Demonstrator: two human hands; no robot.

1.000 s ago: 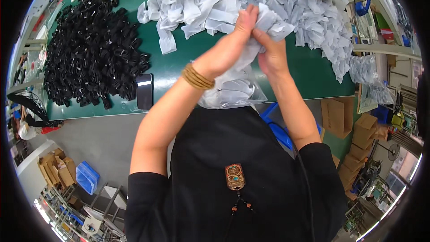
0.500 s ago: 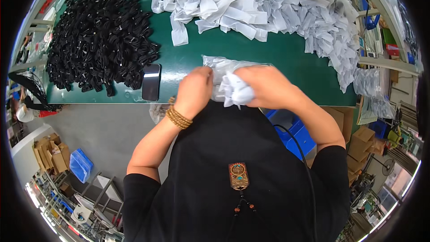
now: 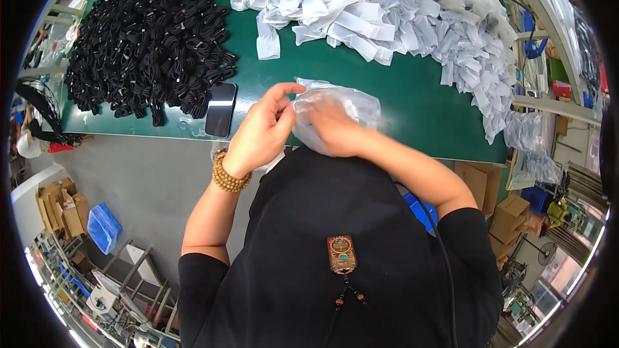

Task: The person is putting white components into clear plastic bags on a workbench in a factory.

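Note:
A clear plastic bag (image 3: 364, 104) lies at the table's near edge in front of my body, its mouth spread wide. My left hand (image 3: 261, 130), with a beaded bracelet at the wrist, pinches the bag's left rim between thumb and forefinger. Inside the bag mouth is my right hand (image 3: 336, 130); its fingers are smeared by motion and partly behind the film, so what they hold, if anything, cannot be made out. Beyond the bag spreads a large heap of small whitish packets (image 3: 361, 16).
A pile of coiled black cables (image 3: 151, 45) covers the left of the green table (image 3: 412, 100). A phone (image 3: 221, 109) lies by the near edge, next to the cables. Cardboard boxes (image 3: 509, 219) and a blue bin (image 3: 419, 211) stand below on the right.
The white packets that were bunched in my right hand no longer show. That hand has moved left into the bag, which is now opened out. My left hand has shifted slightly left and turned.

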